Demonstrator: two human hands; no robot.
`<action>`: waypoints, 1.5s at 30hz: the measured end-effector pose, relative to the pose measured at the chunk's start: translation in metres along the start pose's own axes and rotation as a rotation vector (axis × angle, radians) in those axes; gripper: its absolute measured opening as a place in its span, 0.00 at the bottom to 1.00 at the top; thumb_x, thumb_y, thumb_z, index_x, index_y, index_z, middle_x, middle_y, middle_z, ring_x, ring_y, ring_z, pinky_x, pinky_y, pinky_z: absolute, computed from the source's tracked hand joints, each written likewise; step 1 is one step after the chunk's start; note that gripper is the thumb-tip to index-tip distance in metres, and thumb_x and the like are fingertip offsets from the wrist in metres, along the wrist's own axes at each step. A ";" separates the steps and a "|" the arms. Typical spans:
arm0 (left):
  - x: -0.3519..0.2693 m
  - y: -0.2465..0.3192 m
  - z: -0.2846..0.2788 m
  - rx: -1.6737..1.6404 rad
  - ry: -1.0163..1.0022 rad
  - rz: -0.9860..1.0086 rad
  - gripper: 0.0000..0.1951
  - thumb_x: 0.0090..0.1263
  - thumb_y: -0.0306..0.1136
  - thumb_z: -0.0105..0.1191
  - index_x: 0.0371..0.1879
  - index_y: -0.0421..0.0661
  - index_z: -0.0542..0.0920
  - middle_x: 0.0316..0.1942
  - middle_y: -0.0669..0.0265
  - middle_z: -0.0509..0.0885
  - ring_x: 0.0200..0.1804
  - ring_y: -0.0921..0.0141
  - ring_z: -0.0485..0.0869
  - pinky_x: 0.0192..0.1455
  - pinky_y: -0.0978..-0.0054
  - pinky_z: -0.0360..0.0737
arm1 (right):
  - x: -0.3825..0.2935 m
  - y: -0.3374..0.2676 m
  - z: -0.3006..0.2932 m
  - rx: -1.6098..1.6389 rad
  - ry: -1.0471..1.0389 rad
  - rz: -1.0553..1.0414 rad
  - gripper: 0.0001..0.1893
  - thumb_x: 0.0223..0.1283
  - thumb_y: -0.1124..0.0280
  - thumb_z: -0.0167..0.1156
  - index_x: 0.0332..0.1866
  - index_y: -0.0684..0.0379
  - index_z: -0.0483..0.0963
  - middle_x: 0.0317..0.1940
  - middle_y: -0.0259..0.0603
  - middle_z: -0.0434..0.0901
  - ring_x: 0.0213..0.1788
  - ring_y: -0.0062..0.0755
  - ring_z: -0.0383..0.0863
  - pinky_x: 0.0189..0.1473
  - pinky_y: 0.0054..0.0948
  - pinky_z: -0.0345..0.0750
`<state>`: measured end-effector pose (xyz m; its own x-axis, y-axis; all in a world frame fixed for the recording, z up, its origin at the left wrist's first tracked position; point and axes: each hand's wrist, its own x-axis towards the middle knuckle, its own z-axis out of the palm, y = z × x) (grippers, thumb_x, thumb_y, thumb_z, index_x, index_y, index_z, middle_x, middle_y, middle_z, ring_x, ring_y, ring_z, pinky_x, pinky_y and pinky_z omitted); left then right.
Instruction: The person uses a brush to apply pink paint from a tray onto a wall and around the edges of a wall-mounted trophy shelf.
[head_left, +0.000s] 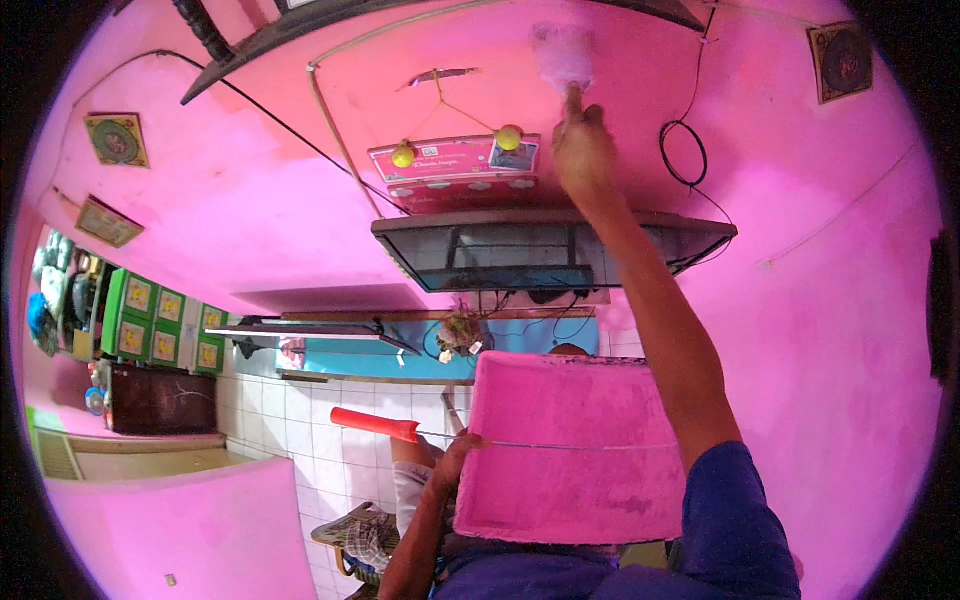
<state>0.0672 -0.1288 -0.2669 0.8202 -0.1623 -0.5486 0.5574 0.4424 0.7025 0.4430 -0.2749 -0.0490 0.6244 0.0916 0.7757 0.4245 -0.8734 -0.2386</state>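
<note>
My right hand (587, 154) reaches up to the wall and grips a paintbrush (564, 60). Its head is blurred and looks pressed to the wall (637, 67), where pale pink meets a more orange pink. Lower down, my left hand (459, 456) holds the left edge of a pink-coated paint tray (570, 487) in front of my body. A paint roller's red handle (375, 424) sticks out leftward past that hand. Its thin metal rod (555, 447) crosses over the tray. Whether my left fingers also grip the rod I cannot tell.
A wall-mounted television (510, 251) sits under my right forearm. Two yellow balls on a string (508, 137) hang before a pink printed sign (450, 161). Cables, including a coiled black one (682, 154), run along the wall. Below are a blue-topped bench (405, 352) and a chair (360, 536).
</note>
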 end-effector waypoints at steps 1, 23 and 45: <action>0.001 0.004 0.005 0.058 0.052 0.064 0.12 0.55 0.33 0.43 0.33 0.39 0.74 0.30 0.65 0.76 0.31 0.74 0.75 0.35 0.77 0.72 | -0.007 0.006 0.013 -0.057 -0.103 0.071 0.28 0.49 0.74 0.48 0.59 0.61 0.54 0.30 0.55 0.70 0.25 0.51 0.75 0.23 0.41 0.73; -0.017 0.044 0.033 -0.133 0.104 -0.056 0.14 0.54 0.36 0.44 0.34 0.38 0.73 0.27 0.67 0.76 0.26 0.74 0.75 0.30 0.79 0.72 | 0.023 0.006 -0.043 -0.049 -0.162 0.121 0.20 0.48 0.72 0.47 0.50 0.56 0.66 0.24 0.60 0.72 0.31 0.55 0.74 0.29 0.45 0.72; -0.006 0.040 0.032 -0.090 0.042 -0.104 0.16 0.55 0.36 0.43 0.39 0.39 0.71 0.33 0.66 0.74 0.34 0.74 0.74 0.38 0.78 0.71 | -0.061 0.084 0.032 -0.147 -0.783 0.141 0.16 0.45 0.71 0.48 0.42 0.63 0.71 0.34 0.55 0.75 0.40 0.50 0.75 0.44 0.43 0.71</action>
<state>0.0882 -0.1381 -0.2213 0.7511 -0.1752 -0.6366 0.6242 0.5025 0.5982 0.4612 -0.3381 -0.1351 0.9668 0.2366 0.0965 0.2508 -0.9507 -0.1825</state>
